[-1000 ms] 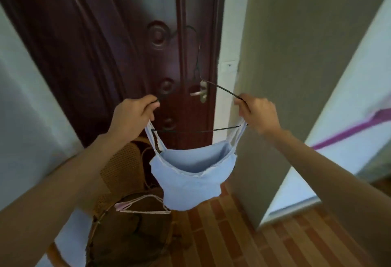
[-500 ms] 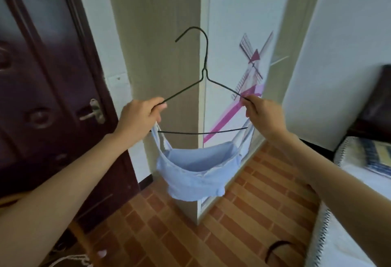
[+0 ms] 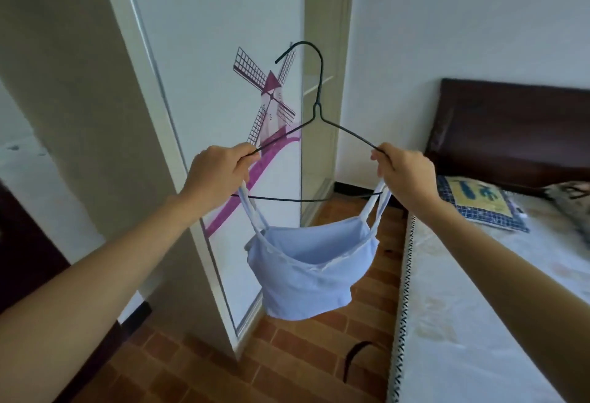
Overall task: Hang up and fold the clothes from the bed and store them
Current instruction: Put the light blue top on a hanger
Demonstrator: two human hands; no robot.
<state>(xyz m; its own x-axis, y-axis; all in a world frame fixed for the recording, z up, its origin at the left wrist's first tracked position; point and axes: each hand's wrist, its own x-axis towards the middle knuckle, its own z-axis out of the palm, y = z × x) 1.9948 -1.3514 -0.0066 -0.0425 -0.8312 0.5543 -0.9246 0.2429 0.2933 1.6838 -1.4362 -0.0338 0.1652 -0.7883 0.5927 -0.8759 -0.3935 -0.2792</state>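
A thin black wire hanger (image 3: 317,115) is held upright in mid-air in front of me. My left hand (image 3: 217,172) grips its left shoulder end and my right hand (image 3: 405,172) grips its right shoulder end. A light blue strappy top (image 3: 306,278) hangs from the hanger by its white straps, which run up into both fists. The top dangles above the brick-patterned floor, in front of a white wardrobe door (image 3: 204,51) with a purple windmill picture.
The bed (image 3: 479,322) with a pale patterned cover lies at right, with a blue and yellow pillow (image 3: 479,204) and a dark headboard (image 3: 517,124). A beige wardrobe side panel (image 3: 79,99) stands at left. A dark curved strap (image 3: 354,354) lies on the floor by the bed.
My view has swung right from the dark door to the wardrobe and bed. Both hands keep their hold on the hanger, and the top now hangs more spread out.
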